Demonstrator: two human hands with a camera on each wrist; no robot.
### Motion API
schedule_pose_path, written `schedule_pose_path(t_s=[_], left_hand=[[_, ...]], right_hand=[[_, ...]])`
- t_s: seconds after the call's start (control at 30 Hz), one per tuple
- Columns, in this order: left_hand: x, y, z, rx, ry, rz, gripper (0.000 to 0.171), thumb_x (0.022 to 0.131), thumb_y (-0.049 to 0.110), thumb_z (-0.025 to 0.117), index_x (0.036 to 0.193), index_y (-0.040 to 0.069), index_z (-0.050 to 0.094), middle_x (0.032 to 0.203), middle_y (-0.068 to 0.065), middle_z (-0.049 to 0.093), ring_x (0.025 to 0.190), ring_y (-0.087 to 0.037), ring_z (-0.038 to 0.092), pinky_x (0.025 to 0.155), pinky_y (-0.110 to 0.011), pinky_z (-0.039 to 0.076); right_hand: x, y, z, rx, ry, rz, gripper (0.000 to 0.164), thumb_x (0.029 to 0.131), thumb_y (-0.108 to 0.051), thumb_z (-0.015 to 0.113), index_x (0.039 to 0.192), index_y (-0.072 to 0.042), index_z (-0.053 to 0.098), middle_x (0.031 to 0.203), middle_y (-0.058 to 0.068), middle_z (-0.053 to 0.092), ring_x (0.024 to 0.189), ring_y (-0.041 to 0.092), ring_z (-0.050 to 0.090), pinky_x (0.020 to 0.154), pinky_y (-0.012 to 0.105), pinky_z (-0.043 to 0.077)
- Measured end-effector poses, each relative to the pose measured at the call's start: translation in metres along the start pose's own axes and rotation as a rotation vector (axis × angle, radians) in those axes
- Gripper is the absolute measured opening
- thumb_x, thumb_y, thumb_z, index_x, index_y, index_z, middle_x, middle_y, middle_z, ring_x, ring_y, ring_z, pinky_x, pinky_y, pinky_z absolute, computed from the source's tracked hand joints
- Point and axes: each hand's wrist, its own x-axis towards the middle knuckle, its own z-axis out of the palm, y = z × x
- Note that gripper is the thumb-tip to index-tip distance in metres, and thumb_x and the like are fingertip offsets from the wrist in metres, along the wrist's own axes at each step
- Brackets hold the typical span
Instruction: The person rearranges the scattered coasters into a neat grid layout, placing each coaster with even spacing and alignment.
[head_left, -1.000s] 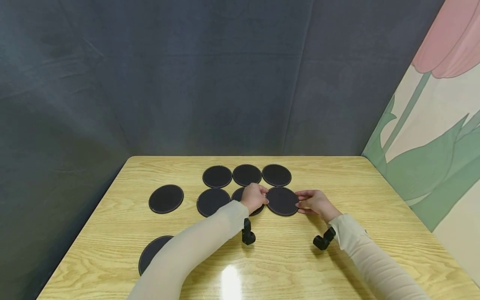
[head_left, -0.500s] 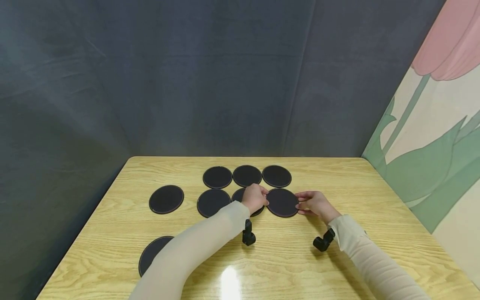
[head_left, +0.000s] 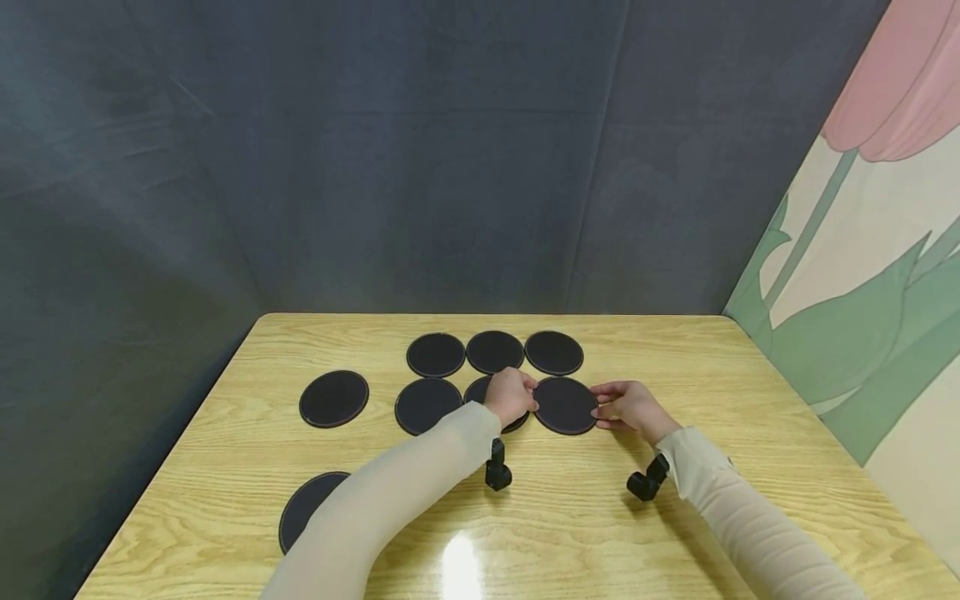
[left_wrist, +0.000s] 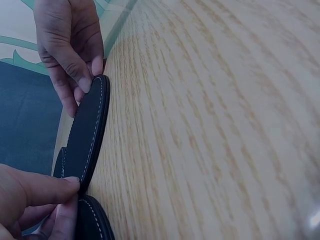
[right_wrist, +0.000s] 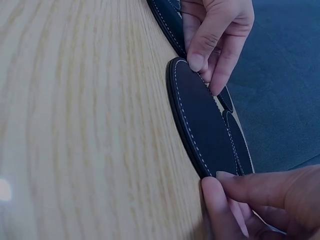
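Note:
A round black coaster (head_left: 566, 406) with pale stitching round its rim lies between my two hands, at the right end of the nearer row. My left hand (head_left: 510, 394) pinches its left edge with thumb and fingers, over the neighbouring coaster (head_left: 477, 390), which it partly hides. On the opposite edge, the right hand (head_left: 630, 410) pinches the same coaster; in the right wrist view the right thumb (right_wrist: 227, 176) lies on the stitched rim. The coaster sits flat, close over the wooden table, as the left wrist view shows its stitched face (left_wrist: 87, 125).
Three more coasters form the back row, one of them at its middle (head_left: 495, 352). Another coaster (head_left: 427, 407) ends the near row at left. Apart lie a coaster (head_left: 333, 399) and a coaster (head_left: 303, 510) partly under the left sleeve. A dark curtain (head_left: 420, 167) stands behind the table (head_left: 675, 350).

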Motion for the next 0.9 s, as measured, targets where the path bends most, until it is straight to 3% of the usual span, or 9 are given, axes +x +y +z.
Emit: schedule_pose_path(t_s=[0.6,0.73,0.9], left_hand=[[-0.004,-0.002,0.001,-0.079,0.010,0.031,0.034,0.077,0.001,0.078,0.109,0.006,0.074,0.099,-0.005,0.070,0.093,-0.019,0.065,0.079,-0.030,0.056],[-0.006,-0.007,0.003,-0.199,0.028,0.029,0.030,0.079,-0.002,0.075,0.108,0.004,0.074,0.100,-0.008,0.071,0.094,-0.020,0.065,0.077,-0.029,0.056],[-0.010,-0.009,-0.002,-0.505,0.018,-0.003,0.031,0.085,-0.005,0.066,0.116,-0.002,0.068,0.111,-0.018,0.068,0.103,-0.027,0.066,0.085,-0.031,0.057]], right_hand=[[-0.002,0.001,-0.005,-0.035,-0.021,-0.034,0.052,0.088,0.010,0.061,0.135,0.017,0.041,0.105,0.013,0.055,0.078,0.009,0.064,0.073,0.025,0.059],[-0.005,0.002,-0.010,-0.018,-0.045,-0.051,0.050,0.093,0.004,0.057,0.138,0.017,0.038,0.107,0.015,0.058,0.081,0.009,0.064,0.075,0.027,0.059],[-0.010,-0.003,-0.016,0.012,-0.072,-0.094,0.051,0.097,-0.003,0.053,0.141,0.014,0.034,0.113,0.015,0.059,0.087,0.011,0.062,0.079,0.029,0.059]])
